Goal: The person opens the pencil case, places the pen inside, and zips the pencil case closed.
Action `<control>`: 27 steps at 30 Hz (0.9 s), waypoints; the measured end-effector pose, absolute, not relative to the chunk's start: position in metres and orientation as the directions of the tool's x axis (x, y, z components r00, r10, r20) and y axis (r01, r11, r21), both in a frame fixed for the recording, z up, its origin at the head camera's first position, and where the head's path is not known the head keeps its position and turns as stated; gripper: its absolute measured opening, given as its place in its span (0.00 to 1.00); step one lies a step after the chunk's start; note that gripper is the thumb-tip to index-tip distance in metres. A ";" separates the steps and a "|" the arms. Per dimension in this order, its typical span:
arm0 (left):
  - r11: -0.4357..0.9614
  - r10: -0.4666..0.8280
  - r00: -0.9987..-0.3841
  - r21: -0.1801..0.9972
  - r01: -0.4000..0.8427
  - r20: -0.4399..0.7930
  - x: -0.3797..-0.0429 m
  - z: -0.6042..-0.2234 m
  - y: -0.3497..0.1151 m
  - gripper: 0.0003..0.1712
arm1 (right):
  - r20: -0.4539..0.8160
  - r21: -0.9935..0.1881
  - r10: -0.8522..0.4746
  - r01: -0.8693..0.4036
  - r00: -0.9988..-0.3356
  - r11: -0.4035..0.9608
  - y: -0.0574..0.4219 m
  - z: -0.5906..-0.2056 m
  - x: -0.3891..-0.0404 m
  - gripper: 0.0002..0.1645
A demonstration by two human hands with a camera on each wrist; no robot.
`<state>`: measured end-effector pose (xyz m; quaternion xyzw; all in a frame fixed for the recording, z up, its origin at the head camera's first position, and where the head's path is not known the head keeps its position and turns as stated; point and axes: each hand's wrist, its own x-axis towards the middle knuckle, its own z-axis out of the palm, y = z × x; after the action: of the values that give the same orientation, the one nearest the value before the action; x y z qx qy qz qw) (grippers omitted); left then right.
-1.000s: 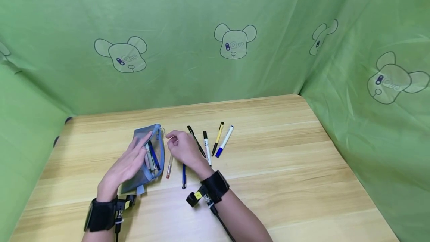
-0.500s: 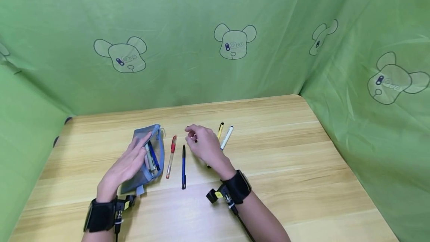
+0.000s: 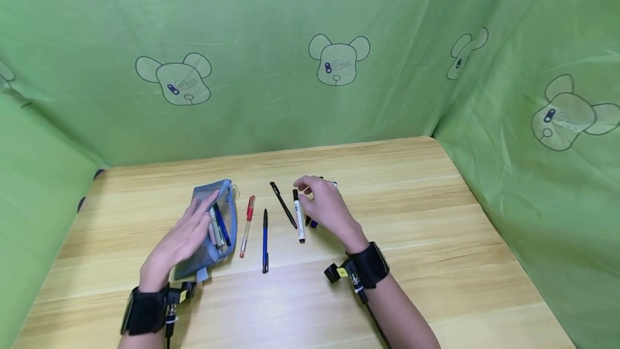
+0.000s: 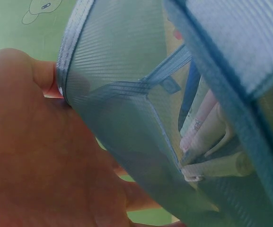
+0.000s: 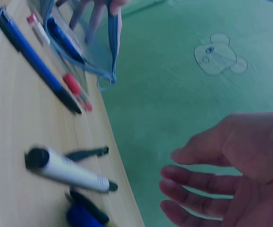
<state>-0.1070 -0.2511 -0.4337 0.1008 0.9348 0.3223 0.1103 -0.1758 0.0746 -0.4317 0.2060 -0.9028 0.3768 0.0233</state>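
Pouch (image 3: 192, 264) partly behind left hand (image 3: 180, 237); right hand (image 3: 328, 208) obscures rightmost pens (image 3: 314, 224).

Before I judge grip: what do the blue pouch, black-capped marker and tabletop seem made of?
Blue pouch: probably synthetic mesh; its walls look ribbed and see-through. Black-capped marker: likely smooth plastic; even white body with print. Tabletop: satin wood or wood-look laminate; grain and soft glare show.
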 end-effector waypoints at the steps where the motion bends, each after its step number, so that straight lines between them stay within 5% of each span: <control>1: 0.771 0.260 -0.955 0.626 0.118 -0.141 -0.107 -0.434 -0.251 0.34 | 0.195 -0.669 -0.364 -0.395 -0.911 0.630 0.078 -0.433 -0.177 0.16; 27: 0.767 0.271 -0.954 0.627 0.134 -0.128 -0.104 -0.433 -0.253 0.33 | 0.035 -0.580 -0.541 -0.458 -0.840 0.674 0.121 -0.451 -0.185 0.18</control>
<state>-0.1041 -0.2532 -0.4327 0.1084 0.9340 0.3235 0.1061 -0.1852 0.1210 -0.4512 0.2737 -0.9122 0.2968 -0.0702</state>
